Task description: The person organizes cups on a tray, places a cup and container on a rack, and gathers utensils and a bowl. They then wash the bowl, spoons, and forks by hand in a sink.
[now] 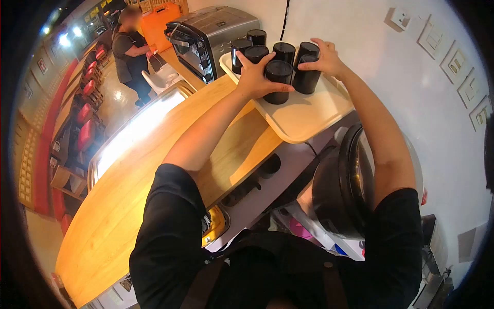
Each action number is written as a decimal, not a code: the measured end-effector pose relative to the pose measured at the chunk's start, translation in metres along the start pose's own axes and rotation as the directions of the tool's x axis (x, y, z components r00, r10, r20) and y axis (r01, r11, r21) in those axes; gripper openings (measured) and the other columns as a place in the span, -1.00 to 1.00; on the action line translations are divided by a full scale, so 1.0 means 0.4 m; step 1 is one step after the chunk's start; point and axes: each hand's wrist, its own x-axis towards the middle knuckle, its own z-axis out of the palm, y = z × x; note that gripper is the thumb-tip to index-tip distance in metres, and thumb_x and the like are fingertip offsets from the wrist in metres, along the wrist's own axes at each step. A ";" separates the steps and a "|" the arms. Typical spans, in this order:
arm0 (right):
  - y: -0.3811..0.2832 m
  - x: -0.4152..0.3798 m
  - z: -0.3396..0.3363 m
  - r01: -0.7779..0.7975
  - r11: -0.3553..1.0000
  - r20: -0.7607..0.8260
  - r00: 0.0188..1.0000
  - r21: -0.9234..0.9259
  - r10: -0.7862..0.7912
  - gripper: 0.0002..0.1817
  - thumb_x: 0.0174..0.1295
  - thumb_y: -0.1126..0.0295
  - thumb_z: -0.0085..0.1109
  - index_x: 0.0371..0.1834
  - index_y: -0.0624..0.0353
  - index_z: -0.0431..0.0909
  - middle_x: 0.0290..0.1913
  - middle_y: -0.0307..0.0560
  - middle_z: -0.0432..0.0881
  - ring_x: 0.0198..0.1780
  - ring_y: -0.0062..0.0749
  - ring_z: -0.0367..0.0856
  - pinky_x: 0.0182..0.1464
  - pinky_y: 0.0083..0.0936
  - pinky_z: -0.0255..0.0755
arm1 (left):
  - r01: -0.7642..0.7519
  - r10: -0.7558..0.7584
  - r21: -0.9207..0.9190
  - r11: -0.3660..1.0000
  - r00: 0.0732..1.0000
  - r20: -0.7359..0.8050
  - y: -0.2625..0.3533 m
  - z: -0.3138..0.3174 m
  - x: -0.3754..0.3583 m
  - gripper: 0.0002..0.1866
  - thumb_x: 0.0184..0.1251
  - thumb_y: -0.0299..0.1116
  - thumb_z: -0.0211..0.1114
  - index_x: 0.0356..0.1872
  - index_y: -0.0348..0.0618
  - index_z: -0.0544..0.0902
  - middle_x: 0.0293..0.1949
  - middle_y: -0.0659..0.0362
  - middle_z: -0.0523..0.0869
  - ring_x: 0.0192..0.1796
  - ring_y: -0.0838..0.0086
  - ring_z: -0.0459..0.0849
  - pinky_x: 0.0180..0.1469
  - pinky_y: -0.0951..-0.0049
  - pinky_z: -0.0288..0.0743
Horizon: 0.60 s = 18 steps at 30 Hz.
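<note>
Several black cups, seemingly upside down, stand grouped on a cream tray (293, 127). My left hand (253, 78) curls around the nearest black cup (278, 85), its thumb across the near side. One of its fingers stretches toward the cups at the left, such as a black cup (237, 57). On the right of the group, my right hand (329, 61) has its thumb against another black cup (307, 81). Its fingers reach along the side of a black cup (308, 49) just behind. The palm side of each hand is partly hidden.
The tray sits against the wall on a wooden counter (139, 154). A silver and black toaster oven (213, 38) stands beyond it. Below right is a large black lidded pot-like appliance (337, 185). Another person (131, 54) stands at the far left beside an orange container (160, 28).
</note>
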 end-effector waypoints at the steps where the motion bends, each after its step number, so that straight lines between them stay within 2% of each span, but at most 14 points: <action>1: 0.007 0.015 0.004 0.004 1.000 0.018 1.000 0.010 -0.004 -0.04 -0.24 -0.15 0.34 0.27 0.02 0.19 0.25 0.34 0.09 0.27 0.09 0.12 0.24 -0.17 0.10 | -0.033 0.032 -0.017 0.999 0.999 -0.024 -0.012 0.003 0.002 0.18 -0.56 0.31 0.48 0.28 0.06 0.24 0.21 -0.47 0.06 0.31 -0.21 0.06 0.39 0.14 -0.16; 3: 0.027 0.045 0.022 0.010 0.999 0.052 0.999 0.033 -0.012 -0.02 -0.17 -0.27 0.22 0.35 -0.16 0.09 0.35 0.37 -0.15 0.38 0.20 -0.12 0.32 -0.10 -0.04 | -0.034 0.035 0.061 0.998 0.999 -0.018 -0.025 0.001 0.000 0.33 -0.58 0.33 0.48 0.36 0.02 -0.01 0.23 -0.44 0.03 0.29 -0.35 0.01 0.34 -0.06 -0.20; 5: 0.033 0.068 0.065 0.068 0.996 0.123 0.990 0.066 -0.075 0.02 -0.24 -0.39 0.17 0.35 -0.23 0.09 0.36 0.36 -0.17 0.37 0.31 -0.19 0.32 -0.03 -0.07 | -0.013 0.024 0.188 0.982 0.998 -0.056 -0.028 -0.013 -0.009 0.37 -0.58 0.33 0.48 0.37 0.01 -0.07 0.24 -0.43 0.01 0.28 -0.40 -0.03 0.31 -0.16 -0.15; 6: 0.029 0.076 0.081 0.094 0.992 0.157 0.982 0.083 -0.107 0.05 -0.28 -0.44 0.14 0.35 -0.26 0.09 0.37 0.36 -0.18 0.36 0.36 -0.22 0.32 0.01 -0.08 | -0.010 0.018 0.073 0.997 0.993 -0.116 -0.034 -0.023 -0.002 0.36 -0.59 0.31 0.49 0.36 0.08 -0.08 0.24 -0.45 -0.02 0.30 -0.41 -0.11 0.25 -0.23 -0.04; 9: -0.001 0.115 0.115 0.130 0.979 0.152 0.976 0.155 -0.154 -0.04 -0.20 -0.43 0.10 0.32 -0.27 0.16 0.36 0.34 -0.11 0.37 0.34 -0.21 0.30 0.04 -0.08 | 0.166 -0.183 0.253 0.953 0.982 0.046 -0.039 -0.057 0.029 0.33 -0.60 0.27 0.52 0.35 0.10 -0.03 0.25 -0.45 -0.05 0.31 -0.40 -0.16 0.24 -0.16 0.06; 10: -0.019 0.123 0.122 0.107 0.986 0.172 0.977 0.125 -0.127 -0.11 -0.13 -0.44 0.01 0.30 -0.29 0.22 0.36 0.31 -0.07 0.38 0.28 -0.20 0.30 0.05 -0.09 | 0.117 -0.127 0.186 0.976 0.991 0.041 -0.064 -0.054 0.038 0.32 -0.60 0.25 0.53 0.34 0.10 -0.02 0.25 -0.44 -0.06 0.32 -0.38 -0.16 0.24 -0.14 0.06; 12: -0.052 0.145 0.129 0.063 0.998 0.232 0.970 0.023 -0.066 -0.20 -0.05 -0.39 -0.04 0.28 -0.32 0.23 0.36 0.25 -0.05 0.36 0.26 -0.14 0.32 -0.03 -0.07 | 0.011 -0.013 0.052 0.999 1.000 0.021 -0.128 -0.044 0.071 0.31 -0.60 0.22 0.55 0.33 0.09 0.01 0.26 -0.43 -0.08 0.33 -0.34 -0.15 0.26 -0.08 0.08; 13: -0.062 0.156 0.130 0.041 0.999 0.258 0.966 -0.028 -0.032 -0.24 0.00 -0.37 -0.06 0.27 -0.34 0.24 0.37 0.22 -0.04 0.36 0.26 -0.11 0.32 -0.07 -0.06 | -0.038 0.037 0.057 0.998 0.999 0.028 -0.153 -0.043 0.087 0.30 -0.60 0.21 0.55 0.33 0.08 0.02 0.25 -0.42 -0.07 0.34 -0.32 -0.14 0.26 -0.06 0.08; 15: -0.063 0.181 0.132 0.063 0.998 0.307 0.950 -0.006 -0.058 -0.17 -0.06 -0.45 -0.10 0.29 -0.32 0.22 0.37 0.24 -0.06 0.37 0.26 -0.17 0.33 -0.02 -0.18 | -0.138 0.135 0.064 0.988 0.990 0.051 -0.185 -0.047 0.112 0.29 -0.60 0.18 0.56 0.32 0.06 0.04 0.25 -0.39 -0.04 0.35 -0.26 -0.12 0.27 -0.02 0.09; 18: -0.057 0.198 0.135 0.047 0.999 0.359 0.932 0.011 -0.048 -0.12 -0.10 -0.48 -0.12 0.31 -0.31 0.19 0.38 0.25 -0.08 0.38 0.28 -0.24 0.35 0.00 -0.31 | -0.169 0.166 0.061 0.984 0.985 0.047 -0.201 -0.056 0.127 0.27 -0.59 0.15 0.57 0.32 0.03 0.06 0.20 -0.30 0.07 0.33 -0.14 0.00 0.28 0.05 0.11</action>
